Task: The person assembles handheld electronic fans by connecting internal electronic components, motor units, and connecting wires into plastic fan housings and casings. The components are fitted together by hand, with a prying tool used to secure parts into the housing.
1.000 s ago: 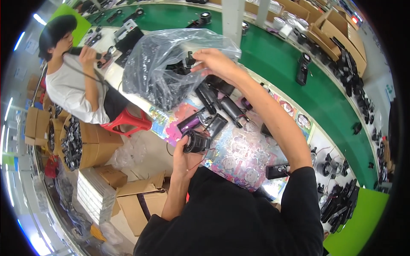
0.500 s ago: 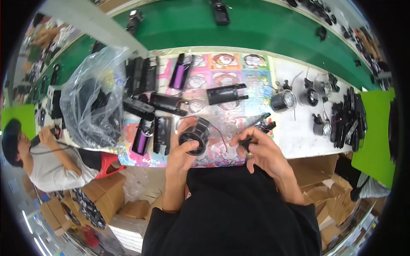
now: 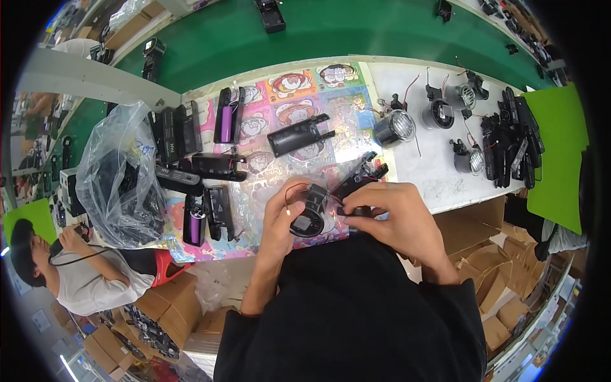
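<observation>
My left hand (image 3: 279, 219) is wrapped round a black cylindrical housing (image 3: 312, 211) with a round open-looking end. A thin red wire with a small pale connector loops from the housing over the left fingers. Close to its right side, my right hand (image 3: 401, 219) pinches a small black part (image 3: 361, 211), mostly hidden by the fingers. Whether this part touches the housing I cannot tell. Just beyond the hands lies a long black casing (image 3: 356, 178) with small fittings at one end. Farther off, a black half-shell casing (image 3: 300, 135) rests on the colourful printed mat (image 3: 289, 86).
On the left, a clear plastic bag (image 3: 121, 184) of black parts stands beside several black casings, two with purple cells (image 3: 226, 124). Several round units (image 3: 394, 128) with wires and a pile of black casings (image 3: 509, 143) lie right. A green belt (image 3: 210, 44) runs behind; a person (image 3: 95, 267) sits left.
My right hand has moved in beside the housing and its fingers have closed into a pinch. The housing has been turned in my left hand. The whole view has shifted.
</observation>
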Demonstrator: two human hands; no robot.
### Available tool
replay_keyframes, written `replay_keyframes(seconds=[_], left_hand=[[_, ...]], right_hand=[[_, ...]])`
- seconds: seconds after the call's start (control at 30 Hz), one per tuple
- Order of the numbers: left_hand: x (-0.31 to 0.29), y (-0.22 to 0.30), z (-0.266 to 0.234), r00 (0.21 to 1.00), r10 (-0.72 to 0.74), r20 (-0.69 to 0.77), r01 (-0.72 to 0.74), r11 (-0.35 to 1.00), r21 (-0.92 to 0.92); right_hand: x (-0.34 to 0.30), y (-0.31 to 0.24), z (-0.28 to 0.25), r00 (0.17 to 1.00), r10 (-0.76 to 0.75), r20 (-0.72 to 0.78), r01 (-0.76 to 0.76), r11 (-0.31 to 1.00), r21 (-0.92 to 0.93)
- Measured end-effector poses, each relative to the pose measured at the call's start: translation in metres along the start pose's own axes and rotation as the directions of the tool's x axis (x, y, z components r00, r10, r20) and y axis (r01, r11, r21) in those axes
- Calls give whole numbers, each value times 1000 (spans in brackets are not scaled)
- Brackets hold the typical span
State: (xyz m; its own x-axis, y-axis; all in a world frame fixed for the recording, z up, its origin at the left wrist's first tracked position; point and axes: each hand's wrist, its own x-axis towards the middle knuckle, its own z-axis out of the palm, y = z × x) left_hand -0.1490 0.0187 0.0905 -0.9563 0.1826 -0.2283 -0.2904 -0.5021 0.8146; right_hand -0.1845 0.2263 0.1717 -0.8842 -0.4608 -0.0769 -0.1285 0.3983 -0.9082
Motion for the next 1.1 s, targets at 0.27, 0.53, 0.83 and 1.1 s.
replay_keyframes(seconds=[0.27, 0.53, 0.83, 1.1], left_hand=[[0, -8, 18, 998, 62, 1, -55, 881, 470], [5, -10, 32, 1000, 8, -26, -2, 970, 243], [13, -20, 37, 998, 52, -30, -40, 950, 309], [0, -1, 37, 988, 151, -41, -130, 938, 322]], right_hand=[[13, -10, 5, 987, -8, 162, 73, 914, -400], [-2, 25, 20, 922, -226, -315, 197, 973, -121], [-8, 24, 23, 921, -224, -318, 161, 964, -212], [-2, 20, 31, 938, -121, -324, 163, 981, 105]])
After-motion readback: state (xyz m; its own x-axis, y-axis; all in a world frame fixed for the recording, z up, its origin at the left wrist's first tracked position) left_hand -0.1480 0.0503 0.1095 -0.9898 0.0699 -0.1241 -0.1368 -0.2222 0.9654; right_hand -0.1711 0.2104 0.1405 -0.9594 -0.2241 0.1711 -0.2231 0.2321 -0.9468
